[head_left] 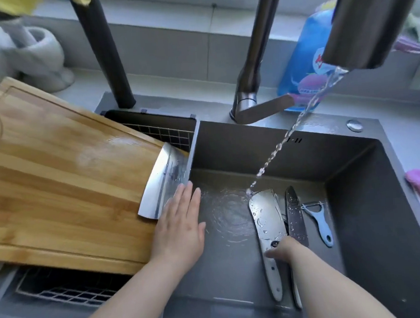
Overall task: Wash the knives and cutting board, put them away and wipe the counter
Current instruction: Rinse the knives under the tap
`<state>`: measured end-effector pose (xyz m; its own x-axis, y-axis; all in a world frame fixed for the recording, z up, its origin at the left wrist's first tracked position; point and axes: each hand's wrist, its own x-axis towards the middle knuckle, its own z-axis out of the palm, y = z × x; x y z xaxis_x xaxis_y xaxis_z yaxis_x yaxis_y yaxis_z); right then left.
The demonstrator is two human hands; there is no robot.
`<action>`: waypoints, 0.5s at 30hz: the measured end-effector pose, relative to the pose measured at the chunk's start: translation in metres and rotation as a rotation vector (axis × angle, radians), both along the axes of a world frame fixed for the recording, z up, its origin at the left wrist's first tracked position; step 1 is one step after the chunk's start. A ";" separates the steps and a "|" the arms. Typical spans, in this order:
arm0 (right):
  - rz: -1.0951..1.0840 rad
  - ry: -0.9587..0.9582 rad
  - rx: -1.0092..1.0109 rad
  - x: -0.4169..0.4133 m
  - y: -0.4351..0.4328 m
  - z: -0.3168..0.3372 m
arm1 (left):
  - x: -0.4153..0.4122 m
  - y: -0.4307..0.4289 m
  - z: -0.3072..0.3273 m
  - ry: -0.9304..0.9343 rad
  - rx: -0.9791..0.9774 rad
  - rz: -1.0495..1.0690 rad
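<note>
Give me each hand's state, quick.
Left hand: open, straight fingers against the cleaver at the cutting board's end.
Right hand: on the silver knife in the sink; grip cannot be told.

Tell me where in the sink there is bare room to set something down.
Free: the sink floor between the cutting board on the left and the silver knife. Crowded: the right side of the floor, where the silver knife, the dark knife and the peeler lie close together.

Your left hand (177, 227) and right hand (283, 248) are bare; both forearms (129, 296) are bare too, as far as they show.
</note>
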<state>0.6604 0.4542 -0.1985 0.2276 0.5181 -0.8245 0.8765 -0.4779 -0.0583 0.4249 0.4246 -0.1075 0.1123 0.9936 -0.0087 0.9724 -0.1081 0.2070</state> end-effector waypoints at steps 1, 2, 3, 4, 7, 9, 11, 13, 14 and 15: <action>0.024 -0.028 -0.010 -0.001 0.001 -0.004 | 0.000 0.000 -0.001 0.029 -0.011 -0.003; 0.062 -0.060 -0.026 -0.003 0.002 -0.006 | -0.001 0.000 -0.001 0.049 0.000 -0.005; 0.102 -0.089 -0.051 -0.006 0.002 -0.009 | -0.001 0.000 -0.001 0.068 0.025 -0.007; 0.137 -0.105 -0.069 -0.007 0.002 -0.011 | -0.001 0.000 -0.003 0.071 0.035 -0.010; 0.218 -0.124 -0.070 -0.011 0.002 -0.015 | 0.001 0.002 -0.003 0.091 0.043 -0.007; 0.254 -0.135 -0.055 -0.010 0.002 -0.012 | 0.001 0.001 -0.002 0.072 0.036 -0.009; 0.268 -0.155 -0.051 -0.007 -0.001 -0.008 | 0.001 0.000 -0.002 0.053 0.019 0.002; 0.280 -0.176 -0.035 -0.003 -0.006 -0.006 | 0.002 0.000 0.007 0.062 -0.005 0.029; 0.284 -0.181 -0.028 -0.001 -0.009 -0.007 | 0.004 0.000 0.012 0.069 -0.043 0.031; 0.284 -0.186 -0.024 0.000 -0.011 -0.007 | 0.004 -0.001 0.013 0.063 -0.059 0.015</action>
